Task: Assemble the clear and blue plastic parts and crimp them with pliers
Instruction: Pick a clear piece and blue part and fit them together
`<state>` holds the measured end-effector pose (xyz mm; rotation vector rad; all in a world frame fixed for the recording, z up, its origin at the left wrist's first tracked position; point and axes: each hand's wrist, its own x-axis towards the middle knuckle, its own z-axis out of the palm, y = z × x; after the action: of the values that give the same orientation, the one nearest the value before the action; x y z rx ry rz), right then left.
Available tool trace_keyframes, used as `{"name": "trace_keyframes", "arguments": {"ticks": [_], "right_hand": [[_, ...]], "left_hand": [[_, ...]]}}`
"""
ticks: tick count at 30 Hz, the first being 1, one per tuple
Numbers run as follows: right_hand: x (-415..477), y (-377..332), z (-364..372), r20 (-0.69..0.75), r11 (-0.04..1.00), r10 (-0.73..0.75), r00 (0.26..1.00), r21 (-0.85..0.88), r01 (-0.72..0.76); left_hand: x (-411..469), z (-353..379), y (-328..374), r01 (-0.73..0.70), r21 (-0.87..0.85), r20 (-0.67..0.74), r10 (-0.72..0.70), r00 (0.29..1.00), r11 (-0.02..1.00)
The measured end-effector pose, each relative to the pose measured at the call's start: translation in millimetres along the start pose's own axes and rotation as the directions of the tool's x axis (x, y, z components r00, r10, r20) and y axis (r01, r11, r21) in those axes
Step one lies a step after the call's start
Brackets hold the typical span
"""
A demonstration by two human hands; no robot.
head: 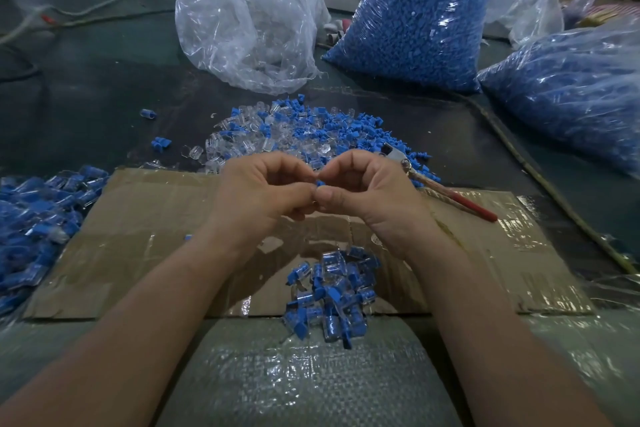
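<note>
Pinching a small blue part (320, 183) between left hand (263, 192) and right hand (369, 196) to fit it (with pliers (446, 191) lying near for the squeeze).

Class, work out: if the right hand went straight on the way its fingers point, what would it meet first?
The left hand: the right hand points leftward at it, with only the small blue part pinched between them, though depth is uncertain.

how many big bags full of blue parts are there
2. The upright blue bag stands at the back, right of the clear bag; the second blue bag lies at the far right, partly cut off. Others may be out of view.
</note>
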<state>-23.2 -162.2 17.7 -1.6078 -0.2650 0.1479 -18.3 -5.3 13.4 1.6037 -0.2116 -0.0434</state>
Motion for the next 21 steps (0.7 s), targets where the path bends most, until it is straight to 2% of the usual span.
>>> {"name": "trace_keyframes", "arguments": {"ticks": [6, 12, 21], "right_hand": [[-2.7, -0.9, 4.5, 0.008, 0.953, -0.217, 0.976, -0.215, 0.214], [-1.8, 4.3, 3.2, 0.003, 0.86, -0.338, 0.941, -0.405, 0.31], [0.2, 8.5, 0.8, -0.039, 0.822, -0.418, 0.907, -0.441, 0.36]], "left_hand": [[4.7, -7.2, -1.0, 0.18, -0.179, 0.076, -0.169, 0.983, 0.967], [3.9, -6.9, -1.2, 0.214, -0.203, 0.097, -0.198, 0.975, 0.956], [5.8, -7.6, -0.9, 0.207, -0.279, 0.146, -0.172, 0.974, 0.938]]}}
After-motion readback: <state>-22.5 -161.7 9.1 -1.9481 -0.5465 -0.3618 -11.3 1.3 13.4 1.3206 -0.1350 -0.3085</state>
